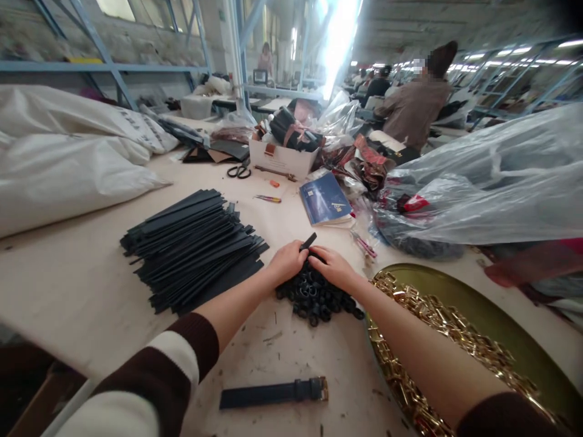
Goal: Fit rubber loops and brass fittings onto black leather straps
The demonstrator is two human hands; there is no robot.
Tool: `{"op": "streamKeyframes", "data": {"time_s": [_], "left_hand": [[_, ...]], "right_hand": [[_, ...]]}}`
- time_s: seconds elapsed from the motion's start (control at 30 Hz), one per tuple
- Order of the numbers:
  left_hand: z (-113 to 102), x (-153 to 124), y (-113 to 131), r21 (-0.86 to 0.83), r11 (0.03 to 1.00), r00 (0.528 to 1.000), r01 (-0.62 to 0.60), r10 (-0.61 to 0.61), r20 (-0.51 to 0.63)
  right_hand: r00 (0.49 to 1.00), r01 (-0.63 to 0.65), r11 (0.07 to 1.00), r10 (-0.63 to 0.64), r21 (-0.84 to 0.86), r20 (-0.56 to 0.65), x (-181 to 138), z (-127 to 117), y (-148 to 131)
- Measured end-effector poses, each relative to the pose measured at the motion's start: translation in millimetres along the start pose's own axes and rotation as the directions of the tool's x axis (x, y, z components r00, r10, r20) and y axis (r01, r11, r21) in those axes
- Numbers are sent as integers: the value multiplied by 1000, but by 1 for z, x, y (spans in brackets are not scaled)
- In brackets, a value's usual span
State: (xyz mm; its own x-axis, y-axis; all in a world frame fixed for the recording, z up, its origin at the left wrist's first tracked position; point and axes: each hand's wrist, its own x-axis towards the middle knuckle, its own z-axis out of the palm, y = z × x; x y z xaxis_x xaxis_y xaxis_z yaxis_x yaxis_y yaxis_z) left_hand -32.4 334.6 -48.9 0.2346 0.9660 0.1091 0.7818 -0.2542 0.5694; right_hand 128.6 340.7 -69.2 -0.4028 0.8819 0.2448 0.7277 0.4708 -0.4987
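My left hand (288, 261) is closed around a thin black strap (308, 241) whose end sticks up past the fingers. My right hand (333, 267) rests on a heap of small black loops (314, 297), fingers curled and meeting the left hand at the strap; what they pinch is hidden. A large stack of black straps (194, 249) lies just left of my hands. One finished black strap with a gold buckle (273, 393) lies near the table's front edge. Under my right forearm, a round tray (492, 309) holds many gold buckles (437, 328).
White sacks (68, 158) fill the left side. A blue booklet (325, 199), scissors (239, 172), a pen (268, 198) and a white box of dark goods (282, 159) sit farther back. Clear plastic bags (492, 176) lie right. A person (414, 106) stands beyond.
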Motion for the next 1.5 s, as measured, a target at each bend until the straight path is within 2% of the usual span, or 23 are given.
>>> {"op": "streamKeyframes", "data": {"time_s": [0.2, 0.3, 0.37, 0.4, 0.47, 0.53, 0.57, 0.63, 0.7, 0.77, 0.83, 0.9, 0.93, 0.97, 1.03, 1.1, 1.23, 1.37, 1.43, 1.5], "left_hand": [[11, -47, 28, 25, 995, 992, -96, 93, 81], [0, -63, 45, 55, 991, 989, -121, 116, 89], [-16, -76, 59, 77, 988, 989, -134, 128, 73], [-25, -86, 66, 84, 987, 988, -140, 135, 71], [-40, -111, 81, 89, 983, 983, -163, 154, 100], [-47, -144, 94, 46, 981, 967, -189, 178, 182], [-46, -161, 98, -12, 983, 954, -182, 179, 239], [-36, -196, 102, -261, 965, 917, -29, 130, 378], [-20, -226, 101, -450, 872, 861, 193, 69, 503], [-1, -248, 95, -521, 790, 830, 322, 29, 557], [15, -264, 88, -560, 736, 835, 381, -14, 551], [27, -273, 84, -598, 677, 845, 430, -69, 530], [31, -275, 84, -615, 647, 848, 451, -97, 520], [33, -276, 84, -631, 619, 849, 468, -117, 516], [35, -275, 86, -652, 579, 846, 489, -132, 517], [36, -273, 89, -664, 566, 848, 488, -127, 515], [35, -271, 92, -674, 555, 849, 487, -121, 514], [30, -268, 93, -677, 554, 854, 485, -132, 504], [26, -263, 95, -686, 557, 871, 468, -158, 466], [22, -255, 99, -698, 558, 887, 449, -185, 423]], "right_hand": [[998, 62, 997, -62, -37, 4, -61, -8, -23], [998, 57, 995, -60, -85, -33, -84, -16, -32], [992, 21, 997, -29, -68, -119, -97, -26, -41], [986, -11, 1000, 12, 4, -167, -104, -32, -47], [972, -87, 954, 145, 288, -184, -122, -43, -64], [964, -152, 795, 251, 588, -89, -146, -49, -85], [962, -172, 712, 271, 681, -40, -160, -48, -96], [956, -184, 618, 292, 764, -6, -189, -39, -115], [949, -206, 589, 316, 782, 12, -216, -25, -127], [948, -237, 623, 317, 746, 36, -238, -15, -127], [952, -241, 748, 307, 618, -1, -251, -16, -114], [943, -253, 897, 312, 363, -115, -255, -29, -93], [932, -282, 941, 315, 189, -177, -254, -37, -82], [926, -319, 948, 313, 8, -212, -251, -45, -72], [933, -346, 894, 296, -287, -203, -241, -55, -57], [942, -336, 840, 290, -426, -172, -229, -56, -50], [943, -332, 806, 290, -489, -162, -214, -46, -47], [961, -277, 811, 247, -515, -128, -218, -48, -48], [978, -209, 850, 169, -483, -126, -225, -51, -53], [987, -102, 907, 39, -410, -158, -234, -52, -65]]}}
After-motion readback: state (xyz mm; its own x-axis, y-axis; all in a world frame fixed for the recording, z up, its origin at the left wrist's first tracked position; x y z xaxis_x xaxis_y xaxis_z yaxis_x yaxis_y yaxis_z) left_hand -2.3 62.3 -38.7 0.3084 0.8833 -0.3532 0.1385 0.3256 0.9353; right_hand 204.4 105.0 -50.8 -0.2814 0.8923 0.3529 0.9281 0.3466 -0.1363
